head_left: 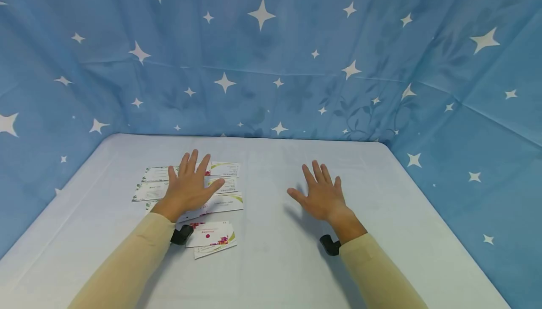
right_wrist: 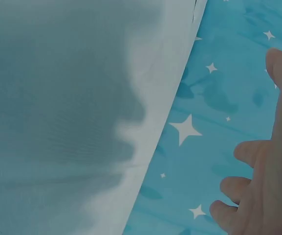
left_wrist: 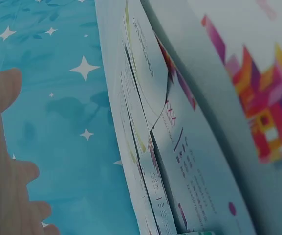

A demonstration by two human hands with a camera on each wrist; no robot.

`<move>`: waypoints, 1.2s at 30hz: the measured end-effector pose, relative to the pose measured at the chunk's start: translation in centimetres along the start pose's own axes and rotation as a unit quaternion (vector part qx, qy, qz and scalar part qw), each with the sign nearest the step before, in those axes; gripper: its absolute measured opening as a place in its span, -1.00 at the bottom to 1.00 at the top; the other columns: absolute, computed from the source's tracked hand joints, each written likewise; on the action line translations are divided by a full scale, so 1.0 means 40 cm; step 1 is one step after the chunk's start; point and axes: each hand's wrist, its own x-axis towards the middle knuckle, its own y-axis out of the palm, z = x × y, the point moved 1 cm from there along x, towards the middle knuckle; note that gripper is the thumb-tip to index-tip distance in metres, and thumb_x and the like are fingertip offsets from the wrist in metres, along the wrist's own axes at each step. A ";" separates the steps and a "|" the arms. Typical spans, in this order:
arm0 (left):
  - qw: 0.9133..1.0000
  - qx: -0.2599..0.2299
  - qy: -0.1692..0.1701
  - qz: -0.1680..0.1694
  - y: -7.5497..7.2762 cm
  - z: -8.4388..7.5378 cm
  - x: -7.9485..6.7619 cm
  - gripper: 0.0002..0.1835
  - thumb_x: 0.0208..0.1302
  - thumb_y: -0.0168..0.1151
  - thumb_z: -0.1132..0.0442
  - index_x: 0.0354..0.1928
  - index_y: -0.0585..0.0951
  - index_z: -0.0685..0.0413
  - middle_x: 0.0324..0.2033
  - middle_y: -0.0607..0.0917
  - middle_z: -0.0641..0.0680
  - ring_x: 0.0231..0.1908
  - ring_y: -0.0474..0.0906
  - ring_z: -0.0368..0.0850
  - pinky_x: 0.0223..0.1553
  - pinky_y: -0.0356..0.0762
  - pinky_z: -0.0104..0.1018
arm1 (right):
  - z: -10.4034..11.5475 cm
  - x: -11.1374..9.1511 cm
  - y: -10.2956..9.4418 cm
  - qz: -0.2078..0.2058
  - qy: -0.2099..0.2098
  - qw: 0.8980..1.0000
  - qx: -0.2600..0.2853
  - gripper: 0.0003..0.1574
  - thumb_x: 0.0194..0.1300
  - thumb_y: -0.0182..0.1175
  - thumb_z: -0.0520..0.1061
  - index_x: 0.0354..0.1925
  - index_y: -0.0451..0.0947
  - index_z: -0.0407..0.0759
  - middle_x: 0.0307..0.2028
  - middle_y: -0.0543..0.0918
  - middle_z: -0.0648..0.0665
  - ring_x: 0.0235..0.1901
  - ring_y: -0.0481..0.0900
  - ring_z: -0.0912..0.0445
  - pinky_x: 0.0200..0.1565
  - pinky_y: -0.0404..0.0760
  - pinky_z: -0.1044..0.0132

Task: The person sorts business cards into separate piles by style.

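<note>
In the head view my left hand (head_left: 189, 189) is held over rows of printed cards, fingers spread and nothing in it. It hides part of the leaf-bordered cards (head_left: 153, 191) and some of those with a green curve (head_left: 226, 202). Nearer me, a card with a red dot and a colourful corner (head_left: 208, 234) overlaps another card (head_left: 216, 249). My right hand (head_left: 322, 197) hovers above the white tabletop with spread fingers, also holding nothing. The left wrist view shows the hand (left_wrist: 9, 161) apart from the cards (left_wrist: 189, 171); in the right wrist view the hand (right_wrist: 265, 181) casts a shadow.
A white-covered table (head_left: 271, 271) with rounded far corners lies under both hands. Blue cloth (head_left: 296, 31) with white stars hangs behind it and along both sides. A small black device (head_left: 330, 245) sits at the right wrist, another (head_left: 181, 235) at the left.
</note>
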 end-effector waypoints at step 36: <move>0.991 -0.054 0.034 0.120 0.000 0.117 0.212 -0.40 0.35 0.33 0.14 0.41 0.44 -0.03 0.46 0.30 0.16 0.44 0.08 0.30 0.30 -0.11 0.41 | 0.242 0.321 0.103 0.093 -0.078 0.985 0.123 -0.01 0.24 0.42 0.13 0.52 0.23 0.06 0.46 0.29 -0.04 0.45 0.19 -0.01 0.39 0.15 0.05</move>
